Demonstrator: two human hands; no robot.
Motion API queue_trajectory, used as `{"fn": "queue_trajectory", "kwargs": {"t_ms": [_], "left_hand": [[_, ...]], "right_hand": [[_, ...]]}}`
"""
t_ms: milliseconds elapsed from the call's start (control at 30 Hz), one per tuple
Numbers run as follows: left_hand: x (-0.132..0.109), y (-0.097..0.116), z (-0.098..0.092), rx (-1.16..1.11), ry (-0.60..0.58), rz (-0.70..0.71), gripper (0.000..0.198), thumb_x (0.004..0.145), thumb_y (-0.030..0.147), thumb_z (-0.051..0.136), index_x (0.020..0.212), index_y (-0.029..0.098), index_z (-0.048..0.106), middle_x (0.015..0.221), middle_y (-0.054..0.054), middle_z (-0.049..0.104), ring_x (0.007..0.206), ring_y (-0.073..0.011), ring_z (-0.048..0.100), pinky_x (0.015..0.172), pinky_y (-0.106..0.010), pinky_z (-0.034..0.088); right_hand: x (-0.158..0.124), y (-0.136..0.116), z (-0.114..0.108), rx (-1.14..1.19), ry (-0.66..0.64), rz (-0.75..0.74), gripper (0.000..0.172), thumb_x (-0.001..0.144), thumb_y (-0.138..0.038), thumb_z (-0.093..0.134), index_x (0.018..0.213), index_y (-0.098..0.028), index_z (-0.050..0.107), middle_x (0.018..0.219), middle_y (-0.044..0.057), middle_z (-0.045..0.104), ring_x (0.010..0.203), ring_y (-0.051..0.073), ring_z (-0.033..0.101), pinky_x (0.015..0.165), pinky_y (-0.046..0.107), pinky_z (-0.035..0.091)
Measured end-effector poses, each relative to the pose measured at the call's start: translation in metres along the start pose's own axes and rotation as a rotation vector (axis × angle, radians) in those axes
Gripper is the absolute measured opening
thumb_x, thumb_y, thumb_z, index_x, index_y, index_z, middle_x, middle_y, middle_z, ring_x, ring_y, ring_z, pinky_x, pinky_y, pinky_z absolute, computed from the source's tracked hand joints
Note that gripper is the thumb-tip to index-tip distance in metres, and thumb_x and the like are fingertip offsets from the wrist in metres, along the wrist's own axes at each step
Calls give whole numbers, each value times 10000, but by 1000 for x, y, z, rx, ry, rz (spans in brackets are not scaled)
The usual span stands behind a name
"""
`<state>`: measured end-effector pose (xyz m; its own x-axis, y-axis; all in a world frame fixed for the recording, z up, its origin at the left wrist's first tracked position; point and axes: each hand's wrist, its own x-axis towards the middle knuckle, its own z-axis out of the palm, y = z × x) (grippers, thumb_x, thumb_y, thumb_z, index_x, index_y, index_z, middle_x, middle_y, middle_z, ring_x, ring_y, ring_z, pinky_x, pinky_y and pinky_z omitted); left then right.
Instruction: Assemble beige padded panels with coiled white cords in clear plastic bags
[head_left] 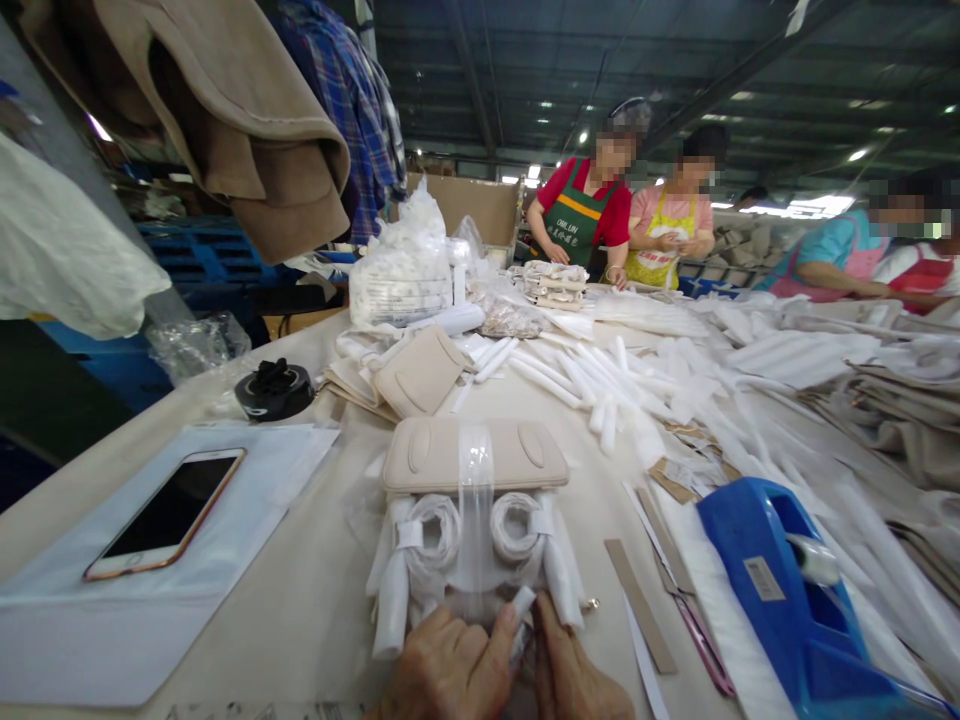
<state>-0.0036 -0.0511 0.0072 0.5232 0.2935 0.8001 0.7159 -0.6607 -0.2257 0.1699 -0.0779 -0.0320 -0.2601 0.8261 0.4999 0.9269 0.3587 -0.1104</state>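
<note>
A beige handbag (427, 455) lies in front of me, with a strip of clear tape (476, 470) running down its middle. Two coiled straps (517, 525) in white wrapping sit on its near part, flanked by white foam rolls (391, 610). At the bag's near edge, my left hand (454, 665) is closed, its thumb against a small white wrapped piece (523, 603). My right hand (574, 670) is just right of that piece, fingers together and pointing at the bag. What its fingertips grip, if anything, is hidden.
Right of the bag lie a beige strip (640, 605), pink-handled scissors (701, 640) and a blue tape dispenser (780, 600). On the left, a phone (169, 510) rests on white sheets. White foam rolls (555, 380) pile up behind; co-workers (581, 215) stand across the table.
</note>
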Motion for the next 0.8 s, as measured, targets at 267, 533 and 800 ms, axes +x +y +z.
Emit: {"fn": "queue_trajectory", "kwargs": {"t_ms": [267, 533, 800], "left_hand": [[6, 2, -9, -58, -165, -55, 259, 909, 142, 357, 953, 39, 590, 515, 9, 525, 400, -123, 484, 423, -286, 341], [3, 11, -13, -87, -295, -161, 332, 970, 257, 235, 949, 84, 517, 603, -8, 552, 480, -150, 521, 493, -312, 382], [9, 19, -14, -86, -399, -257, 192, 923, 166, 284, 789, 206, 416, 566, 21, 522, 463, -162, 520, 502, -304, 346]], "right_hand": [[-5, 1, 5, 155, 18, 7, 638, 918, -115, 242, 1486, -229, -25, 1016, 126, 722, 555, 184, 700, 404, 217, 522], [11, 8, -12, 356, -271, -149, 677, 732, -59, 424, 1392, -205, 387, 800, 52, 718, 589, 187, 685, 519, 234, 535], [-1, 4, -30, 388, -68, -97, 525, 822, -29, 309, 1317, -167, 415, 765, 52, 680, 588, 152, 647, 533, 211, 496]]}}
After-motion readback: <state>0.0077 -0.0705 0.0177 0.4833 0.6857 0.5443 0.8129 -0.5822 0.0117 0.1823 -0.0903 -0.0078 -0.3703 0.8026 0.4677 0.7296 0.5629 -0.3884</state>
